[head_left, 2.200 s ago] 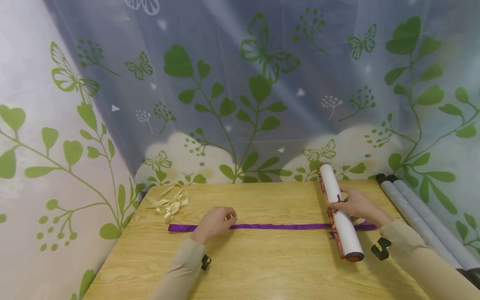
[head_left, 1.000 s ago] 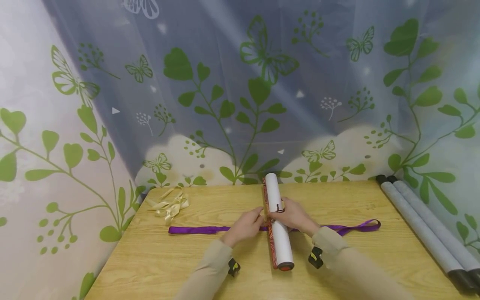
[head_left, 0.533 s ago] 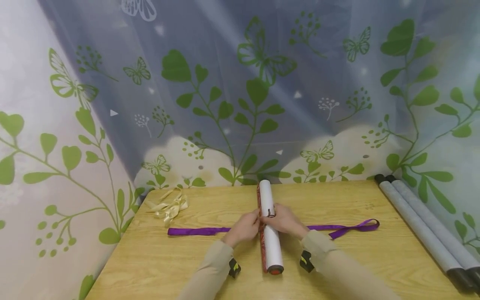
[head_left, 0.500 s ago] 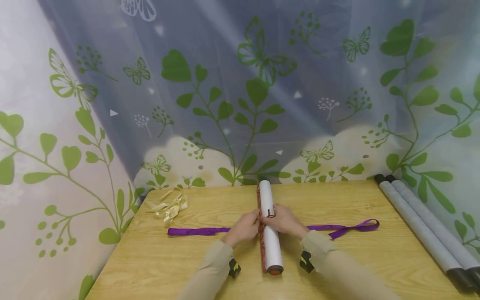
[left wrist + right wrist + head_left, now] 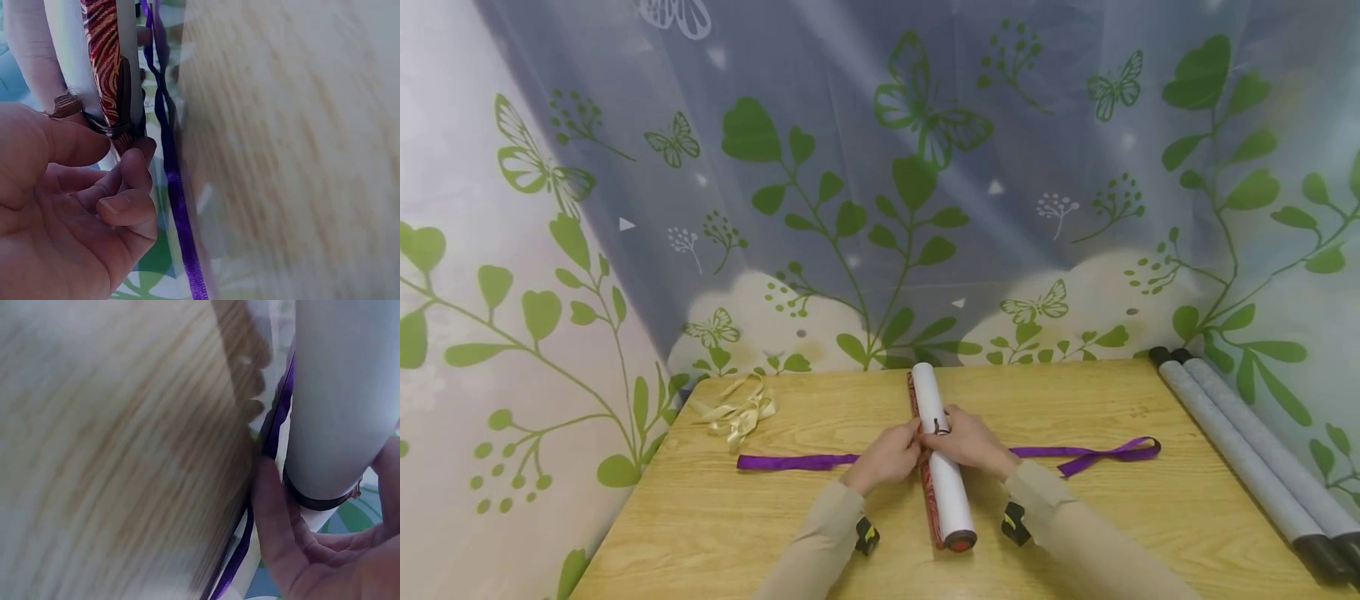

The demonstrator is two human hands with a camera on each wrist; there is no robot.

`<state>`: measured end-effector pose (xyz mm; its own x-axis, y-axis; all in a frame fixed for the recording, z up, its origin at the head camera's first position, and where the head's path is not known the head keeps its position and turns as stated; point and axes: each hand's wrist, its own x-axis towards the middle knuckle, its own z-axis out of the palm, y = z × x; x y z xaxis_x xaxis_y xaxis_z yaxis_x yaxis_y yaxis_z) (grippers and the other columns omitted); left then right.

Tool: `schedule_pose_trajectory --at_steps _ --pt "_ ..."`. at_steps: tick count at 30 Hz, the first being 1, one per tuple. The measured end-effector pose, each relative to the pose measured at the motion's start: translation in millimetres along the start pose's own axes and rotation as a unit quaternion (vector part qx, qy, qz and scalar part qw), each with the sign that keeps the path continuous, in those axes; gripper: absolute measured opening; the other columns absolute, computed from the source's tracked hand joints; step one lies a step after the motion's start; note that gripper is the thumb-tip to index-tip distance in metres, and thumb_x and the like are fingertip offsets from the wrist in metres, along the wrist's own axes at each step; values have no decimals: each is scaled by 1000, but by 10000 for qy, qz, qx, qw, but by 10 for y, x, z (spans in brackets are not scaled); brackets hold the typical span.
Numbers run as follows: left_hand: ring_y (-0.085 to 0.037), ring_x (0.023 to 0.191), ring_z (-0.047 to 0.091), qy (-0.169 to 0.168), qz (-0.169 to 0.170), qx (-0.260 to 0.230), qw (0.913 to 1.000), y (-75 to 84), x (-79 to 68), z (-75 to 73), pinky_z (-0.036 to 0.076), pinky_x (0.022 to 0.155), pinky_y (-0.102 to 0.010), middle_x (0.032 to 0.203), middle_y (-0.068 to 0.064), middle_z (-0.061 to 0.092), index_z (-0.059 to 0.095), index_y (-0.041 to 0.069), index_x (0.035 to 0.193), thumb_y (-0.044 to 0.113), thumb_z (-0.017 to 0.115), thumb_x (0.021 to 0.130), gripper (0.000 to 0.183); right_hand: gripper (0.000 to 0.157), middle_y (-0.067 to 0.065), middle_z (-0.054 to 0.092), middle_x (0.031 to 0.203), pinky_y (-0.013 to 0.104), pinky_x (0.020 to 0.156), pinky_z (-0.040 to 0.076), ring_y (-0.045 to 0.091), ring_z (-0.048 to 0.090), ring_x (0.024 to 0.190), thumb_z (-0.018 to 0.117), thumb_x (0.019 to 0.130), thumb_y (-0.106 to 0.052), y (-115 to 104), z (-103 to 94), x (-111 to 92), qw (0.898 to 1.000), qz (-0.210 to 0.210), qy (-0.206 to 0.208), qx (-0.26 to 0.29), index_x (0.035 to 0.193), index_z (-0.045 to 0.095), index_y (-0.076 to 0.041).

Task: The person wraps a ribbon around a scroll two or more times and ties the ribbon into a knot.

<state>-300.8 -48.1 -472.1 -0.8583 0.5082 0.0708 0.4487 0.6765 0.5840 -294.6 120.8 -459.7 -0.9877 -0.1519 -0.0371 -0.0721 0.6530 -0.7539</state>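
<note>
A rolled scroll (image 5: 951,496) with a white back and a red-and-gold patterned edge lies lengthwise between my hands, above the table. Round its middle runs a thin dark cord (image 5: 322,504), with a brown knotted end (image 5: 65,105) beside my left thumb. My left hand (image 5: 886,457) pinches at the cord by the patterned edge (image 5: 102,59), thumb and forefinger close together. From the right, my right hand (image 5: 973,443) grips the roll, thumb on top and fingers underneath. A purple ribbon (image 5: 797,462) stretches crosswise beneath both hands and the scroll.
Cream ribbon (image 5: 741,412) lies in a loose heap at the back left of the wooden table (image 5: 700,533). Two grey rolls (image 5: 1232,446) with black ends lie along the right edge. A patterned curtain (image 5: 820,317) hangs behind the table.
The right hand has brought the scroll leftward from the table's right side to the middle. The left hand has moved right to meet it at the cord. Lately the scroll's near end swung slightly right.
</note>
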Motion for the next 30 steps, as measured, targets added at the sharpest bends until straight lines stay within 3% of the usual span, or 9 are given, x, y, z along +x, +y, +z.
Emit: schedule_pose_trajectory --at_steps 11,16,19,21,23,26,28,30 --pt "-19 92 60 -136 -30 155 9998 -5 -48 -13 50 79 -28 135 -23 57 40 -8 145 4 45 99 47 71 20 66 99 32 49 53 22 66 72 74 85 -31 25 63 -45 9996 -104 -19 279 140 43 3" --pt "-12 75 55 -257 77 179 9995 -40 -46 -15 47 68 -24 101 -12 67 49 -5 138 3 46 98 41 67 15 65 90 33 43 51 20 63 60 69 90 -36 49 50 -42 9995 -72 -196 221 139 43 3" --pt "-10 68 51 -240 86 171 9995 -71 -41 -43 45 64 -23 81 -2 60 54 -2 133 2 47 98 37 43 9 61 76 30 43 47 16 56 51 55 99 -36 50 2 -22 9998 -155 -130 -22 119 58 1" --pt "-10 68 50 -193 28 230 9995 -87 -40 -75 45 65 -24 78 -1 59 55 -1 132 2 50 97 36 35 4 56 67 28 46 43 15 50 50 46 104 -32 61 -56 0 9989 -290 -2 -377 97 63 -2" --pt "-11 71 51 -146 -59 315 9994 -104 -41 -101 45 65 -25 76 -1 59 56 0 133 2 54 95 38 31 8 62 72 34 56 48 20 57 61 46 102 -21 105 -127 15 9949 -611 39 -806 88 65 -1" --pt "-15 79 53 -151 -74 718 9973 -116 -52 -123 48 71 -29 86 -6 63 63 2 123 3 63 90 33 14 13 69 89 42 74 54 28 65 82 57 89 -5 182 -223 11 9861 -1083 -208 -1243 94 68 3" --pt "-17 82 54 -102 -45 1006 9949 -118 -53 -122 49 74 -31 89 -8 62 68 4 112 4 68 86 26 24 19 71 102 48 86 53 34 67 95 66 80 0 224 -249 -4 9799 -1364 -416 -1398 103 68 6" --pt "-18 84 55 -9 -13 1316 9913 -108 -46 -117 50 76 -32 92 -8 62 70 5 98 5 72 82 16 24 15 72 98 46 82 54 30 67 90 72 76 0 236 -247 -15 9757 -1488 -519 -1525 100 70 2"
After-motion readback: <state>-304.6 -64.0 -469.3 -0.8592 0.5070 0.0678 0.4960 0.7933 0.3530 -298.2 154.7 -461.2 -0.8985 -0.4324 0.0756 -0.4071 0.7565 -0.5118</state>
